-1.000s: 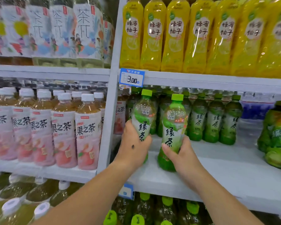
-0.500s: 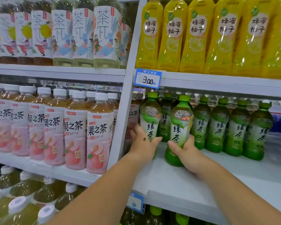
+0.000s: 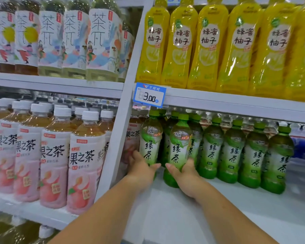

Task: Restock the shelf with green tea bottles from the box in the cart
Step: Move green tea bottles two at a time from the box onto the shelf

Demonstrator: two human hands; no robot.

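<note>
I have both hands on the middle shelf (image 3: 183,217), each wrapped around a green tea bottle. My left hand (image 3: 141,170) grips the left bottle (image 3: 150,143) low on its body, thumb pointing right across the front and fingers curled behind, so the bottle's base is hidden by the hand. My right hand (image 3: 187,178) grips the right bottle (image 3: 179,148) near its lower half, thumb on the left side and fingers around the right; this bottle's green base shows below the thumb, at the shelf surface. I cannot tell whether it rests on the shelf. Both bottles stand upright, just beside each other, at the left end of this shelf bay, next to the white upright post (image 3: 120,138).

To the right of the held pair, a row of green teas (image 3: 253,152) stands on the same shelf, with more green caps behind. The near part of the shelf in front of them is bare white. Far left of my left hand, behind the post, a peach tea bottle (image 3: 132,138) is partly visible.

A blue price tag (image 3: 149,95) reading 3.00 hangs on the shelf edge above the held bottles. Above it stands a row of yellow bottles (image 3: 209,44). In the left bay, peach teas (image 3: 56,155) with white caps fill the middle shelf, and white-labelled bottles (image 3: 74,41) sit on the shelf above.
</note>
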